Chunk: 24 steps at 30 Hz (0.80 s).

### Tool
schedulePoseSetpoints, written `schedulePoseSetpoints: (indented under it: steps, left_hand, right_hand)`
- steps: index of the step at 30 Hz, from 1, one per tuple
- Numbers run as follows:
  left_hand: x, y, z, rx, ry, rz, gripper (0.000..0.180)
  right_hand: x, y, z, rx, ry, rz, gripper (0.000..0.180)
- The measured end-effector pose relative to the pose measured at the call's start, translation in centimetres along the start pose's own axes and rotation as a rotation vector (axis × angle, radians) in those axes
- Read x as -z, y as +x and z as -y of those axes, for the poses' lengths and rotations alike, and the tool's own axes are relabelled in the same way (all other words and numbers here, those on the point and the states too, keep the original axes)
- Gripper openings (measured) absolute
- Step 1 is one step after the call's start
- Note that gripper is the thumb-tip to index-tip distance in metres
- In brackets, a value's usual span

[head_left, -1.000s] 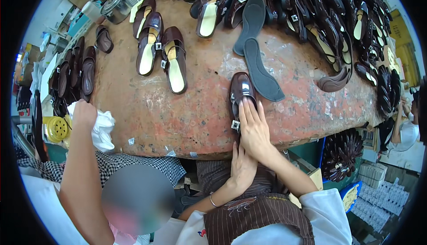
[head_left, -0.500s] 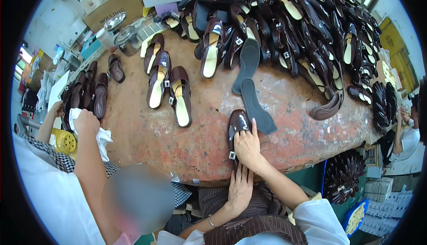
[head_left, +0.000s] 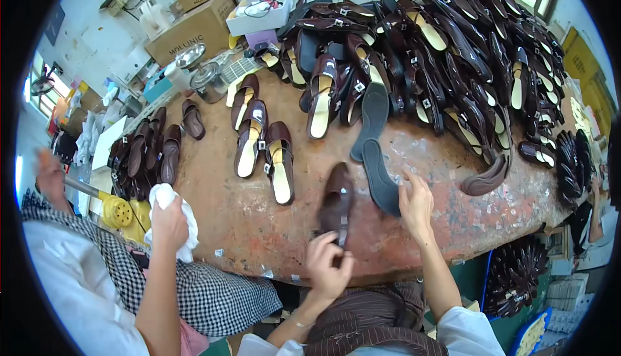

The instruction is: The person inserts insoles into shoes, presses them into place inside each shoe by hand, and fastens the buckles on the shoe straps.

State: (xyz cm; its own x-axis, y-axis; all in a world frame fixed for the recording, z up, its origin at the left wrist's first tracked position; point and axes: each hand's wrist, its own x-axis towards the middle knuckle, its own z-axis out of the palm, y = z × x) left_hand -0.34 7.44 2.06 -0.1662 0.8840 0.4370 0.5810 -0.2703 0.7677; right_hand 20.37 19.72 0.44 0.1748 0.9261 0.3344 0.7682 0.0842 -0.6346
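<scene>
A dark brown glossy shoe (head_left: pixel 337 197) is slightly blurred at the front of the worktable, its toe pointing away from me. My left hand (head_left: pixel 328 269) has its fingers curled round the heel end of that shoe. To the right, my right hand (head_left: pixel 417 208) holds nothing, thumb and fingers apart, close beside a dark grey insole (head_left: pixel 380 178). Another grey insole (head_left: pixel 373 113) lies beyond it, their ends overlapping. Whether my right fingertips touch the nearer insole I cannot tell.
A big heap of brown shoes (head_left: pixel 446 65) covers the table's back right. Three buckled shoes with pale insoles, one of them this shoe (head_left: pixel 281 168), stand left of centre. Brown insoles (head_left: pixel 486 178) lie at right. At left, a co-worker's hand (head_left: pixel 171 223) grips a white cloth (head_left: pixel 184 236).
My right hand has come out of the shoe and moved right to the insoles. My left hand now grips the shoe's heel end. The co-worker's cloth has moved, and the view has shifted.
</scene>
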Motion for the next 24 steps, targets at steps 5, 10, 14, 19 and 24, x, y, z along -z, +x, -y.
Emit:
schedulePoseSetpoints:
  steps: [5,10,14,19,24]
  left_hand:
    - [10.2,6.2,5.8,0.070,0.596,-0.286,0.015]
    - [12.2,14.0,10.8,0.139,0.819,-0.393,0.027]
    - [3.9,26.7,12.9,0.026,0.301,-0.105,0.027]
    - [-8.3,42.1,19.8,0.292,-0.141,-0.008,0.068]
    - [-11.8,48.5,23.1,0.614,-0.510,-0.151,0.058]
  right_hand:
    - [-3.1,0.4,-1.0,0.011,-0.236,0.145,0.061]
    - [-3.0,1.0,-1.1,-0.166,0.020,0.372,0.049]
    - [-1.8,-0.2,-5.5,-0.332,0.460,0.440,0.039]
    - [0.2,0.7,-5.3,-0.854,1.115,0.415,0.046]
    - [-0.2,2.5,-4.6,-0.947,1.293,0.290,0.062]
